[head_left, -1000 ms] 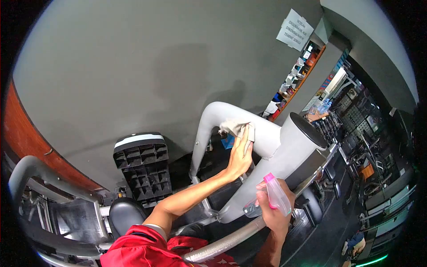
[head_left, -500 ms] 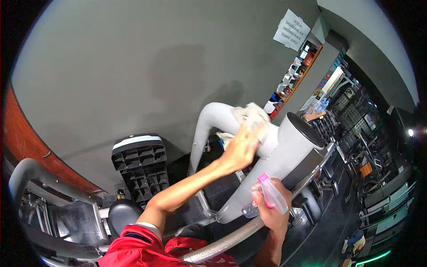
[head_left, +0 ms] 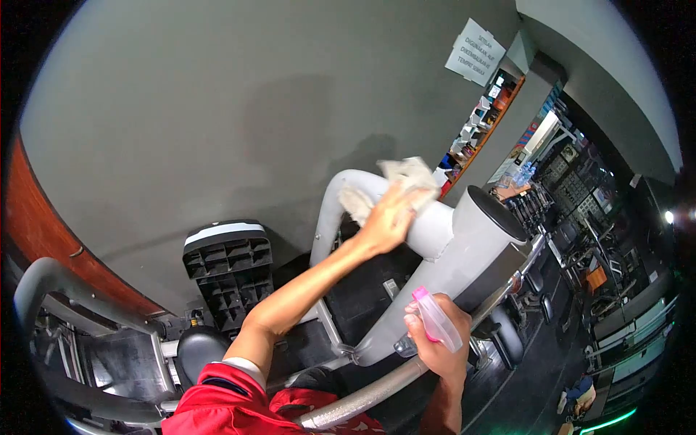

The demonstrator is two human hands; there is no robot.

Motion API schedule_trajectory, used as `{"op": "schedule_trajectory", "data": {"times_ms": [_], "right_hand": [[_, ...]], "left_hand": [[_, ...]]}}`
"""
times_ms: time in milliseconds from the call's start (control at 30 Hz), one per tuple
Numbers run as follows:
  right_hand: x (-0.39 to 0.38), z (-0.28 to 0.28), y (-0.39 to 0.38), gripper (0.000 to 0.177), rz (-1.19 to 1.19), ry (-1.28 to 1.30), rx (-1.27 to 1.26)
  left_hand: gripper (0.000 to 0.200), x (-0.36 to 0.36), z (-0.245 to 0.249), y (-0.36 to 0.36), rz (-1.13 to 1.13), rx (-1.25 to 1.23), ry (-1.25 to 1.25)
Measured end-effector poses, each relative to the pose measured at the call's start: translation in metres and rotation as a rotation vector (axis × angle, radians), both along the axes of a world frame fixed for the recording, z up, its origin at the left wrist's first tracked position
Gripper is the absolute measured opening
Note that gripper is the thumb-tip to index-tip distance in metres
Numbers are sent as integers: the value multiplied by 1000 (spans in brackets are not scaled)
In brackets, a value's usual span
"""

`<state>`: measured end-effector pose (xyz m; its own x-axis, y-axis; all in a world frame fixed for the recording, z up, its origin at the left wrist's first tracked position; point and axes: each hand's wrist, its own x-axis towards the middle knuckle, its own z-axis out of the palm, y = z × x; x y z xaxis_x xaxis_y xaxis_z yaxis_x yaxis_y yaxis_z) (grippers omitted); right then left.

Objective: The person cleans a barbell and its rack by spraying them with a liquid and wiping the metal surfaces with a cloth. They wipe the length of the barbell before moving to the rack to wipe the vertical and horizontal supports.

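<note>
Two hands show on my remote feed: the left hand (head_left: 388,223) has its fingers holding a cloth (head_left: 411,174) on the frame's (head_left: 470,250) upper bend, the right hand (head_left: 451,339) grips a bottle (head_left: 439,325) before its lower part.

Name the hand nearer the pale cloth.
Left: the left hand is on the cloth, at the grey tube; the right hand is lower, farther right, gripping the spray bottle.

- Grey wall (head_left: 188,130) beyond the left hand (head_left: 389,221)
- White sign (head_left: 475,52), right of that hand
- Stocked shelf (head_left: 494,119) beneath the sign
- Dark floor (head_left: 518,395), green light strip (head_left: 609,421), right of the right hand (head_left: 442,337)
- Reddish-brown panel (head_left: 51,235), left of both
</note>
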<state>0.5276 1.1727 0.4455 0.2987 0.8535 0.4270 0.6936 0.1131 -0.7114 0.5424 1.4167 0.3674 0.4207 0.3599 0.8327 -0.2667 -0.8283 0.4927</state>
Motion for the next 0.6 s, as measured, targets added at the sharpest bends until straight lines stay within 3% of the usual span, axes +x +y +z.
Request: {"op": "schedule_trajectory", "data": {"times_ms": [100,133,200,300,400,600], "right_hand": [[0,-3,-2,15,-38,15,4],[0,-2,-2,15,-36,14,0],[1,-1,-3,17,-34,2,-1],[0,-3,-3,18,-47,69,0],[0,-2,-2,18,-45,30,-16],[0,-3,-2,18,-50,9,1]], "left_hand": [[37,-10,16,-14,-57,-82,12],[36,-12,18,-4,-38,69,-10],[35,-9,12,9,58,121,0],[37,-16,12,27,114,-38,194],[37,-15,8,49,165,-41,257],[37,-7,-29,102,302,-31,366]]}}
